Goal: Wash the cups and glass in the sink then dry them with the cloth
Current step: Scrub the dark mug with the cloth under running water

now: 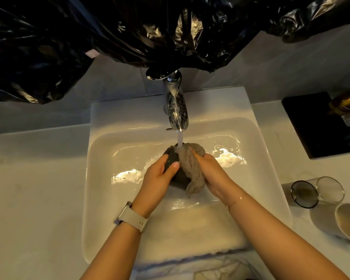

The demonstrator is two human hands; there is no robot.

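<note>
Left hand (pixel 160 174) grips dark grey cup (pixel 173 158); right hand (pixel 212 174) holds beige knitted cloth (pixel 192 170) under tap stream. Risk: wet cup slips, chips white basin (pixel 109 158).

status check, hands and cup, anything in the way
Left hand grips dark cup; right hand scrubs it with cloth under running faucet. Nothing blocking.

No text, label, brand, number or sign can be read anywhere in this view.
</note>
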